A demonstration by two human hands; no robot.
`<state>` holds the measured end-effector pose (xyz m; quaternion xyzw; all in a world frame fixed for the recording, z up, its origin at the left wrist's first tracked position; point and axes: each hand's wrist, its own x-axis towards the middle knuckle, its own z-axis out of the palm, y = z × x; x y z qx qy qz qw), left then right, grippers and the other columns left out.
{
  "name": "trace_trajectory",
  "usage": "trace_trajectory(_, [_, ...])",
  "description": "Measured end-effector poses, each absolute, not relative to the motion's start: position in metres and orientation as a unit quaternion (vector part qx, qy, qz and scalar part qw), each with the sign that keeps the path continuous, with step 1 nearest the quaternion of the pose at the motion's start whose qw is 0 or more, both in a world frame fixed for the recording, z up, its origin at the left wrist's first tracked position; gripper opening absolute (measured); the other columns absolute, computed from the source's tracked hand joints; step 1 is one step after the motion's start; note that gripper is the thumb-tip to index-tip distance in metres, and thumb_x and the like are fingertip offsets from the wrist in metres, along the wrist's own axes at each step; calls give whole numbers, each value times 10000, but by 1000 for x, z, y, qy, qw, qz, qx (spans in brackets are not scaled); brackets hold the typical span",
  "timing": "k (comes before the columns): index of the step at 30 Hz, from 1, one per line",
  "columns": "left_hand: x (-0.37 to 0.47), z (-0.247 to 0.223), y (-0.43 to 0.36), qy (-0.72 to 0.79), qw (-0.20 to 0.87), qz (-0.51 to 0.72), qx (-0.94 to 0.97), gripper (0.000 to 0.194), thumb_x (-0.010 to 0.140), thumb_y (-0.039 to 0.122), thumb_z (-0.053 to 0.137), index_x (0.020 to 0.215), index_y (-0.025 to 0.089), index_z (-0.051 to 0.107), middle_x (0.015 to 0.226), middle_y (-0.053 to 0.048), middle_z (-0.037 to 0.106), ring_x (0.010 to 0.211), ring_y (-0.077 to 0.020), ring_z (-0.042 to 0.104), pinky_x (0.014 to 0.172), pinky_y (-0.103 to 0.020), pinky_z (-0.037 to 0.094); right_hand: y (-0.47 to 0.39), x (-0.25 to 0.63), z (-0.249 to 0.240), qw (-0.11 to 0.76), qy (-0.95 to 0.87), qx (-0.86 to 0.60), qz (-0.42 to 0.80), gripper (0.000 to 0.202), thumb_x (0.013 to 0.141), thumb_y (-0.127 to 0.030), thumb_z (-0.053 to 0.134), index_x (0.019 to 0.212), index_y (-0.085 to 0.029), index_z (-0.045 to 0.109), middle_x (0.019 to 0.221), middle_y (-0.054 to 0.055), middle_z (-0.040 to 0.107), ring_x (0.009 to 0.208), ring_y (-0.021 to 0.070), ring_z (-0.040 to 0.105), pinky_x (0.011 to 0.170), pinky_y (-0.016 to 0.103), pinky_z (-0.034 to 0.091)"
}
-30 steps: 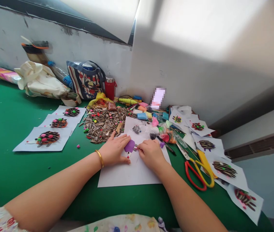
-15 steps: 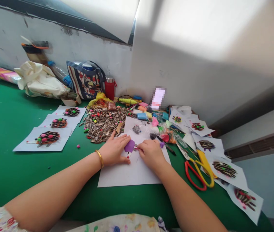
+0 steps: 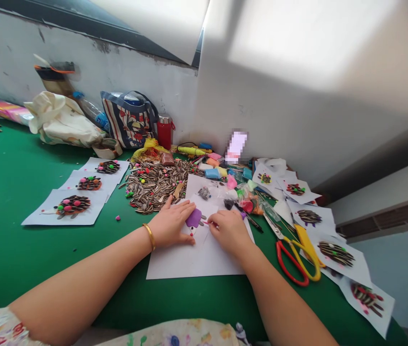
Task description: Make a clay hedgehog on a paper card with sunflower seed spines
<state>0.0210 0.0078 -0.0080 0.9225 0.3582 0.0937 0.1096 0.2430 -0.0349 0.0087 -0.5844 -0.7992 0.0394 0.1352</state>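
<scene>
A white sheet of paper [image 3: 175,262] lies on the green table, bearing a purple clay shape [image 3: 193,218] with a pale pointed face, a dark eye and a red nose dot. Grey seed-like pieces [image 3: 201,220] sit at the shape's right edge. My left hand [image 3: 175,223] rests on the paper with fingers spread, just left of the purple shape. My right hand [image 3: 231,233] is closed in a pinch to the right of it. A thin pink piece [image 3: 206,222] sticks out from its fingertips; its kind is unclear.
A pile of striped sunflower seeds [image 3: 159,185] lies beyond my left hand. Red-and-yellow scissors [image 3: 292,259] lie to the right. Seed-covered hedgehog pictures [image 3: 78,218] are at left and more [image 3: 344,254] at right. Colourful clay packets [image 3: 222,171], bags and a red flask [image 3: 164,133] stand behind.
My right hand has drawn slightly right, away from the seed-like pieces, and the pink piece shows more clearly. My left hand stays in place on the paper.
</scene>
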Motion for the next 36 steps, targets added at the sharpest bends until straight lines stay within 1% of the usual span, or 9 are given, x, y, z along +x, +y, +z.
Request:
trace_trajectory(5, [21,-5,7,362,110,92,921,1001,693,708,660,1484,203,311,1502,-140,433,1420,-308,337,1190,-518,-20,-38,239,9,122,-810,-571,51,131,826,-175,605,799,-233,720,749,-3,706,780,154,609,716,312,273])
trace_trajectory(13, [21,-7,8,361,110,92,922,1009,689,711,661,1483,197,310,1508,-153,420,1423,-310,331,1185,-521,-41,-38,237,7,103,-809,-578,25,126,837,-185,593,794,-218,708,759,16,703,763,159,602,686,319,259])
trace_trajectory(20, [21,-6,7,360,111,91,922,1005,697,706,657,1492,208,293,1505,-151,425,1419,-316,335,1186,-525,-8,-39,234,9,89,-809,-581,20,136,850,-191,582,800,-217,705,765,21,697,771,163,592,703,315,268])
trace_trajectory(24, [21,-6,7,359,115,94,922,999,701,711,648,1489,208,297,1504,-146,428,1422,-312,332,1186,-520,-21,-39,232,9,93,-810,-579,16,145,849,-191,575,819,-210,715,785,44,698,773,173,586,718,321,273])
trace_trajectory(33, [21,-5,7,358,118,96,921,986,704,710,649,1486,215,307,1509,-154,418,1423,-309,330,1183,-519,-32,-39,231,3,103,-813,-573,-3,156,848,-188,566,814,-212,716,776,46,684,774,173,579,735,335,263])
trace_trajectory(36, [21,-6,8,357,113,97,922,991,701,710,651,1488,220,303,1506,-153,423,1418,-316,336,1185,-518,-2,-39,231,4,108,-812,-573,2,151,849,-191,571,818,-213,716,780,43,685,782,172,582,740,332,266])
